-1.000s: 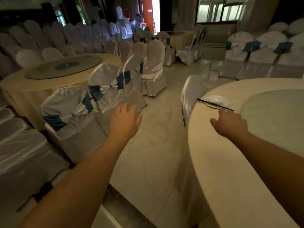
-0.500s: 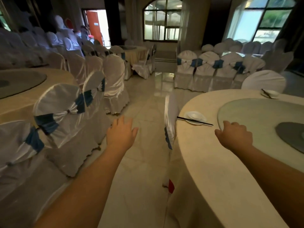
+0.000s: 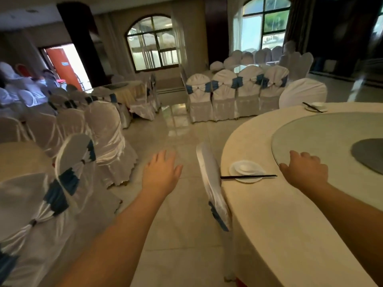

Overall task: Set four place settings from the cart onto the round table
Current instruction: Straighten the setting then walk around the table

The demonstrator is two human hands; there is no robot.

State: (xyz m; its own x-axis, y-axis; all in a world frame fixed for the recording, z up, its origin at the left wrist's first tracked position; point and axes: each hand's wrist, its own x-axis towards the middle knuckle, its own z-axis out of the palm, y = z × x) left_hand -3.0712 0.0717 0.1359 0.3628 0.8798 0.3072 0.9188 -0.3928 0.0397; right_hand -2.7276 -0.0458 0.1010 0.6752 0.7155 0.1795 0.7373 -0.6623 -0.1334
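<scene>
Two place settings already lie on the round surface (image 3: 290,214): a near one at its left edge, a white plate (image 3: 246,170) with what looks like a small dish on it and black chopsticks (image 3: 248,176) laid across its near rim, and a far one (image 3: 315,107) at the far edge, also a plate with chopsticks. The left hand (image 3: 160,172) hangs over the floor to the left of the surface, fingers straight and released, holding nothing. The right hand (image 3: 304,172) is over the surface just right of the near setting, at the rim of the glass turntable (image 3: 323,131); its fingers curl downward and no item shows in them, though whether they press the glass cannot be told. A covered chair (image 3: 209,175) is tucked against the surface beside the near setting. The cart is not in view. Judging by the count, the task looks about half done, and with both hands free this seems the gap between placements. The next move probably calls for turning to the cart, picking up another plate and chopsticks, and laying them at an unset stretch of the edge, spaced well apart from the two present.
</scene>
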